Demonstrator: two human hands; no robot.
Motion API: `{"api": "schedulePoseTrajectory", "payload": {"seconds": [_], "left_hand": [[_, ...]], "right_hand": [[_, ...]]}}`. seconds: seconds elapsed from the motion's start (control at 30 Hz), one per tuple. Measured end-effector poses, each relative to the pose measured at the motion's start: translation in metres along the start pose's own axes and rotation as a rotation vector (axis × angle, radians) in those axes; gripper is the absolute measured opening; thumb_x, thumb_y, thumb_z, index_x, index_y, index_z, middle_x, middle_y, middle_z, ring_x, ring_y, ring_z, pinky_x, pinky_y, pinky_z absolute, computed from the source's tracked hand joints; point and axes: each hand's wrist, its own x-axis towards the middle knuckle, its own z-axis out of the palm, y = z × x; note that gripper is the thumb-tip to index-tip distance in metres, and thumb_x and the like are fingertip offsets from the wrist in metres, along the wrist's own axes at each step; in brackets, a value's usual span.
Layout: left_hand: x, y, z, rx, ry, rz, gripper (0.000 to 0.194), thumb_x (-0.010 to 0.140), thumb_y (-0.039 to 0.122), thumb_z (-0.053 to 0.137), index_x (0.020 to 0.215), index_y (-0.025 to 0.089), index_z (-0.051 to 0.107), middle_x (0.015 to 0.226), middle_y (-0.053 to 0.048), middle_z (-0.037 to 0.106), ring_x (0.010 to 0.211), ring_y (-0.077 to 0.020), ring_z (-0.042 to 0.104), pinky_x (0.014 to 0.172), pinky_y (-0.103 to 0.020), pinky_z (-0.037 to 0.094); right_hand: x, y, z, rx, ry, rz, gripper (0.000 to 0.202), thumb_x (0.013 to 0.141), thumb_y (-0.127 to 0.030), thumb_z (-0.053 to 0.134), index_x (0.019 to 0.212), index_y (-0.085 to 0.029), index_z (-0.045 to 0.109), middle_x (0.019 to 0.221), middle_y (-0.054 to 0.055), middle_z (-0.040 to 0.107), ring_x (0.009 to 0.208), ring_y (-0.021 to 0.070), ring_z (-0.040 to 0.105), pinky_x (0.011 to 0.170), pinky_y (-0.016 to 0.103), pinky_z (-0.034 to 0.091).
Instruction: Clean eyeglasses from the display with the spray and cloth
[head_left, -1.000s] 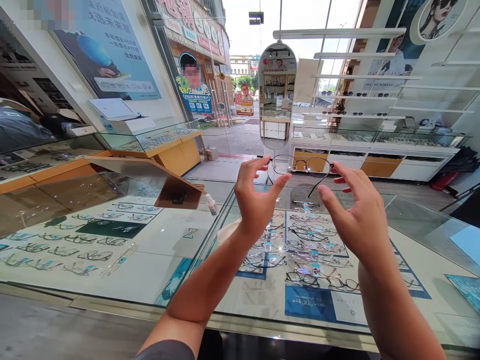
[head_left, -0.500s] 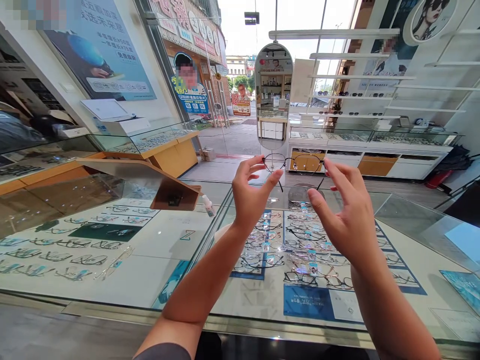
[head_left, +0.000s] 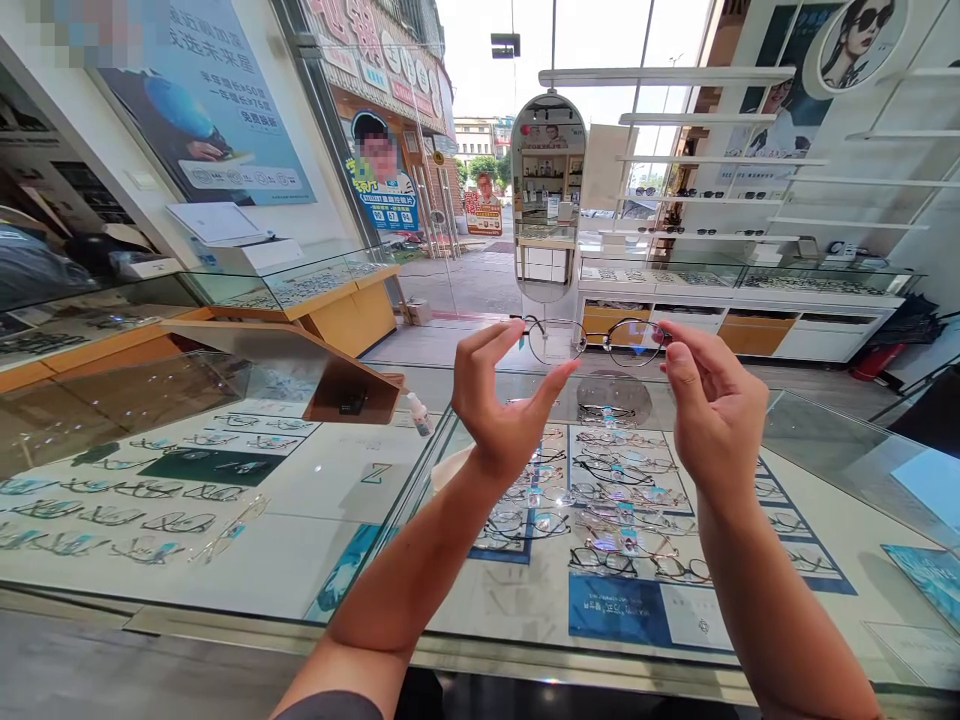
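Observation:
A pair of thin dark-rimmed eyeglasses [head_left: 634, 342] is raised above the glass counter, with both round lenses facing me. My left hand [head_left: 499, 390] has its bent fingers at the left end of the frame and its thumb by the lower rim near the bridge. At the right end, the thumb and index finger of my right hand [head_left: 716, 405] pinch the frame by its hinge. Below, several rows of eyeglasses [head_left: 619, 470] lie inside the glass display case [head_left: 525, 625] on white and blue panels.
A small white bottle [head_left: 419, 414] stands on the counter left of my arm, beside a tilted wooden board [head_left: 352, 385]. An oval mirror [head_left: 547, 200] rises beyond the eyeglasses. More display cases [head_left: 330, 310] line the left side, and shelves [head_left: 705, 160] hang at the right.
The eyeglasses have turned and dropped slightly to the right; their temples no longer hang down toward me. My right thumb has closed onto the frame, and my left thumb has moved toward the bridge.

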Motion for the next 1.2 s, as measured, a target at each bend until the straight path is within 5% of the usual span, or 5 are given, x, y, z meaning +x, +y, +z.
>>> {"api": "schedulePoseTrajectory", "payload": {"seconds": [0.23, 0.5, 0.9, 1.2], "left_hand": [[-0.001, 0.002, -0.002, 0.049, -0.008, 0.067, 0.059, 0.079, 0.049, 0.096, 0.126, 0.027, 0.067, 0.117, -0.008, 0.074, 0.114, -0.0290, 0.071, 0.104, -0.050, 0.059], [-0.001, -0.005, 0.005, -0.048, -0.047, -0.066, 0.056, 0.085, 0.055, 0.091, 0.128, 0.028, 0.067, 0.122, -0.008, 0.075, 0.118, -0.0278, 0.072, 0.088, -0.043, 0.063], [-0.008, -0.018, 0.016, -0.292, -0.143, -0.237, 0.055, 0.088, 0.055, 0.089, 0.133, 0.033, 0.066, 0.132, -0.010, 0.072, 0.123, -0.0282, 0.075, 0.087, -0.039, 0.064], [-0.006, -0.020, 0.015, -0.272, -0.074, -0.086, 0.056, 0.089, 0.048, 0.089, 0.136, 0.030, 0.064, 0.131, -0.010, 0.073, 0.124, -0.0277, 0.074, 0.083, -0.036, 0.064]], "right_hand": [[0.004, 0.005, -0.001, 0.076, -0.005, 0.105, 0.035, 0.103, -0.050, 0.070, 0.122, -0.023, 0.082, 0.120, 0.010, 0.082, 0.107, 0.0254, 0.077, 0.091, 0.047, 0.063], [0.000, -0.005, -0.002, -0.014, 0.048, 0.003, 0.028, 0.105, -0.047, 0.067, 0.115, -0.023, 0.076, 0.112, 0.009, 0.079, 0.102, 0.0240, 0.076, 0.084, 0.042, 0.064], [-0.006, -0.023, -0.005, -0.093, 0.104, -0.059, 0.023, 0.102, -0.047, 0.072, 0.108, -0.025, 0.074, 0.109, 0.007, 0.074, 0.101, 0.0244, 0.073, 0.086, 0.044, 0.064], [-0.004, -0.014, -0.005, -0.016, 0.093, -0.136, 0.017, 0.102, -0.039, 0.073, 0.112, -0.025, 0.075, 0.112, 0.008, 0.075, 0.107, 0.0265, 0.073, 0.096, 0.049, 0.063]]}}
